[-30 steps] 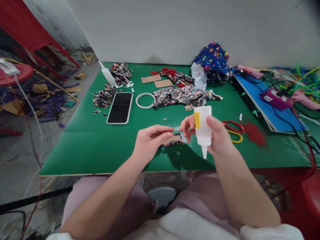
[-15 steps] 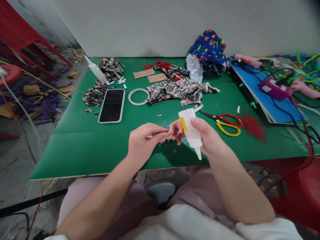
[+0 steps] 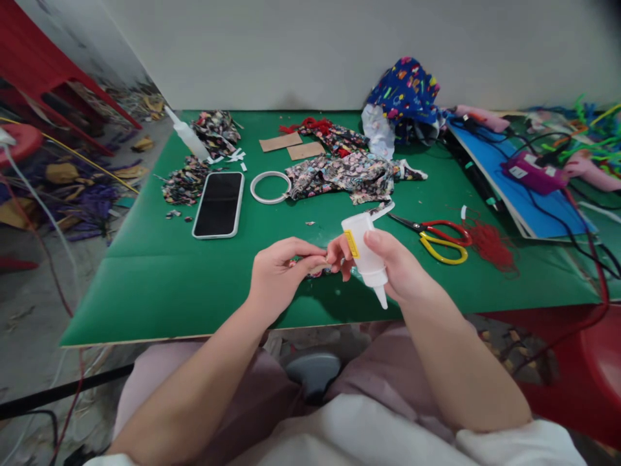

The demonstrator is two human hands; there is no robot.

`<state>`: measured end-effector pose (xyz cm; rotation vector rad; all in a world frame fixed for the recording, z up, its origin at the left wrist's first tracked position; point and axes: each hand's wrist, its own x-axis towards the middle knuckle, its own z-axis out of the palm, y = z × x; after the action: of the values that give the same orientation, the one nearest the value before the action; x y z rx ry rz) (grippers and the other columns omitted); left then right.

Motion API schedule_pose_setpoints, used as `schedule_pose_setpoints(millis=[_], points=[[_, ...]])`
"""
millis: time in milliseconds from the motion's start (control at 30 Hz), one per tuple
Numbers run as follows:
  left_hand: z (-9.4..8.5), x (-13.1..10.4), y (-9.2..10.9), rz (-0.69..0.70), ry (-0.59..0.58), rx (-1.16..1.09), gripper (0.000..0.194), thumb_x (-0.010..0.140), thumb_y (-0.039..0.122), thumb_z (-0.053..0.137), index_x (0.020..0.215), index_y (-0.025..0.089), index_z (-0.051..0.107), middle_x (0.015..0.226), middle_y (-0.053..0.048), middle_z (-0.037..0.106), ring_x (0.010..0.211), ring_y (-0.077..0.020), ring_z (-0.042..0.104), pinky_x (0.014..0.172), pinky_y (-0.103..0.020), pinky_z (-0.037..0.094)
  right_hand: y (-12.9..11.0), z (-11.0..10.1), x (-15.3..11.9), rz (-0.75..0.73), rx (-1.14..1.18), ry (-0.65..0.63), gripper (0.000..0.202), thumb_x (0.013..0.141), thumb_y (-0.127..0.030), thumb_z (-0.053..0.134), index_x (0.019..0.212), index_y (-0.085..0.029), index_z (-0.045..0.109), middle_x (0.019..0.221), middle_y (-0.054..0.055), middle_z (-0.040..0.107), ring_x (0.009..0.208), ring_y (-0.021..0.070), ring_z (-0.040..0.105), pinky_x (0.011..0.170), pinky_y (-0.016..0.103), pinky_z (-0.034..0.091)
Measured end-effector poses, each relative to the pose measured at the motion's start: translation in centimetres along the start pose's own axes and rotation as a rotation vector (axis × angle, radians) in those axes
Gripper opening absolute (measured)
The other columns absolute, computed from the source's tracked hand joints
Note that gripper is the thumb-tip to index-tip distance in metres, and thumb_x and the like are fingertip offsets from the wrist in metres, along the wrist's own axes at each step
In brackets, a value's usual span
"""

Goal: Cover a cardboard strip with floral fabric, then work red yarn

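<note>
Near the table's front edge, my left hand [image 3: 285, 272] pinches a small piece of floral fabric [image 3: 320, 272], most of it hidden by the fingers. My right hand [image 3: 388, 262] is wrapped round a white squeeze bottle [image 3: 369, 259] with a yellow label, its nozzle tilted down toward the front edge. The fingertips of both hands meet at the fabric piece. Scissors [image 3: 439, 239] with red and yellow handles lie to the right of the bottle. Behind the hands are a white ring [image 3: 270, 188] and a crumpled floral cloth [image 3: 344, 176].
On the green table [image 3: 160, 291] lie a phone [image 3: 218, 204], a second bottle [image 3: 188, 136], fabric scraps [image 3: 184, 181], brown card pieces [image 3: 305, 151] and red thread [image 3: 491, 246]. A blue folder [image 3: 519, 181] with cables and a purple device [image 3: 533, 173] is at the right.
The bottle in my right hand has shifted slightly left and its nozzle has moved a little. My left hand keeps its pinch in almost the same place.
</note>
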<state>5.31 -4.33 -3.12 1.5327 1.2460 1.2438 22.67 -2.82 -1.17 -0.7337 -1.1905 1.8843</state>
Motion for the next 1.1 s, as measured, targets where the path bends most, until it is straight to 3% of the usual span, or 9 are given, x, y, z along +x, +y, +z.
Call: schedule_pose_setpoints(millis=[233, 400, 633, 933, 1100], points=[[0.3, -0.1, 0.0, -0.335, -0.043, -0.241, 0.01, 0.061, 0.025, 0.073, 0.063, 0.017, 0.068, 0.057, 0.0, 0.065, 0.054, -0.0121, 0.06, 0.052, -0.022, 0.048, 0.2, 0.1, 0.0, -0.072, -0.068, -0.022, 0.032, 0.077, -0.048, 0.056, 0.074, -0.017, 0.063, 0.075, 0.003, 0.06, 0.067, 0.0127, 0.056, 0.052, 0.021, 0.041], [0.3, 0.2, -0.9, -0.435, -0.043, -0.407, 0.013, 0.065, 0.028, 0.072, 0.067, 0.016, 0.066, 0.056, 0.002, 0.064, 0.052, -0.0105, 0.059, 0.054, -0.022, 0.049, 0.1, -0.1, 0.0, -0.091, -0.051, -0.041, 0.037, 0.077, -0.052, 0.052, 0.07, -0.017, 0.061, 0.067, 0.002, 0.061, 0.058, 0.0112, 0.054, 0.048, 0.021, 0.04], [0.1, 0.5, -0.6, -0.493, -0.09, -0.565, 0.017, 0.066, 0.029, 0.073, 0.07, 0.014, 0.067, 0.059, 0.0, 0.065, 0.055, -0.0102, 0.06, 0.057, -0.023, 0.05, 0.0, -0.4, 0.7, -0.066, -0.033, 0.242, 0.037, 0.073, -0.054, 0.055, 0.067, -0.017, 0.057, 0.066, 0.002, 0.062, 0.057, 0.0127, 0.056, 0.045, 0.022, 0.043], [0.2, 0.4, -0.5, -0.486, -0.146, -0.57, 0.019, 0.065, 0.027, 0.074, 0.079, 0.016, 0.066, 0.063, 0.001, 0.064, 0.057, -0.01, 0.06, 0.058, -0.023, 0.048, 0.3, -0.8, 1.3, -0.031, 0.0, 0.36, 0.037, 0.073, -0.053, 0.054, 0.064, -0.017, 0.056, 0.061, 0.002, 0.062, 0.054, 0.0124, 0.057, 0.043, 0.022, 0.044], [0.1, 0.5, -0.5, -0.415, -0.074, -0.46, 0.024, 0.058, 0.019, 0.078, 0.076, 0.017, 0.063, 0.058, 0.007, 0.057, 0.05, -0.0049, 0.054, 0.05, -0.016, 0.043, -0.1, -1.3, 1.3, -0.027, 0.084, 0.339, 0.035, 0.073, -0.052, 0.054, 0.065, -0.017, 0.055, 0.058, 0.002, 0.061, 0.051, 0.0121, 0.055, 0.042, 0.023, 0.044]])
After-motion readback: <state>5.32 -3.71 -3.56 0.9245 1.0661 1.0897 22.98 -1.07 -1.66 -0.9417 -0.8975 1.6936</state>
